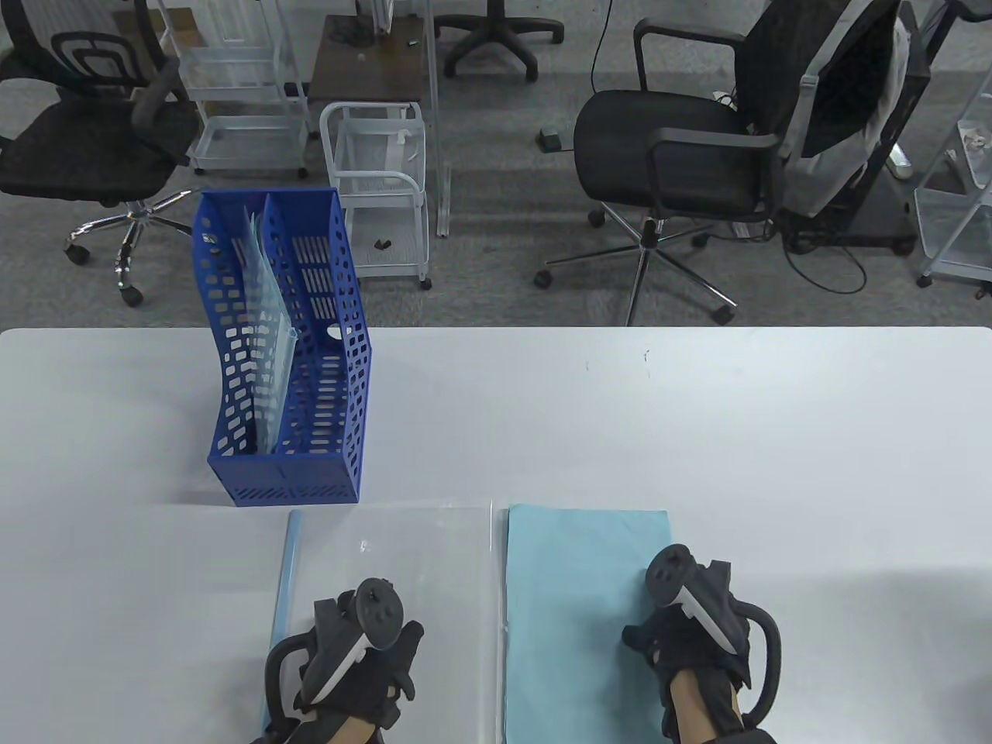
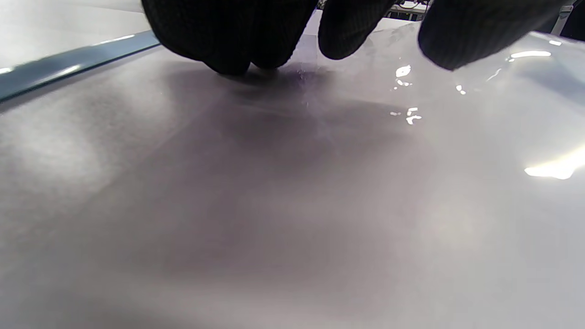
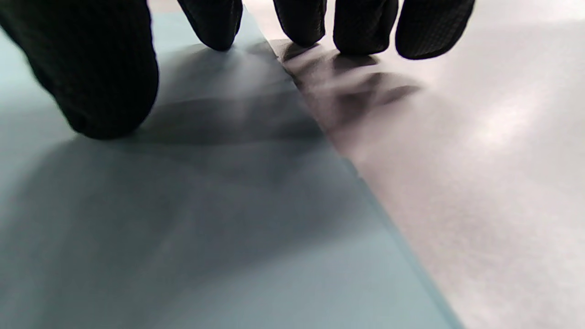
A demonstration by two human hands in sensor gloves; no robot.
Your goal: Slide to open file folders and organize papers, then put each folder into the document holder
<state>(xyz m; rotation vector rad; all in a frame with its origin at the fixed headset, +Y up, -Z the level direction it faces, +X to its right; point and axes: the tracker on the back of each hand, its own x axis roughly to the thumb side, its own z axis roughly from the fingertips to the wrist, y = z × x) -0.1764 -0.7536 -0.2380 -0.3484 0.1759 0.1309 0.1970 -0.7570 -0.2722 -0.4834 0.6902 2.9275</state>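
Observation:
A clear file folder (image 1: 403,558) lies flat at the table's front, its pale blue slide bar (image 1: 288,566) along its left edge. My left hand (image 1: 364,620) rests on it, and in the left wrist view its fingertips (image 2: 228,50) touch the glossy folder (image 2: 292,205) near the slide bar (image 2: 68,61). A light blue paper (image 1: 581,604) lies right of the folder. My right hand (image 1: 686,612) rests on the paper's right edge; its thumb (image 3: 100,91) is on the paper (image 3: 183,228), the other fingertips by the edge. The blue document holder (image 1: 341,387) holds one clear folder (image 1: 267,333).
The white table (image 1: 697,434) stretches wide behind and to the right of the papers. The document holder stands at the left, just behind the folder. Office chairs (image 1: 697,155) and white carts (image 1: 380,178) stand on the floor beyond the table's far edge.

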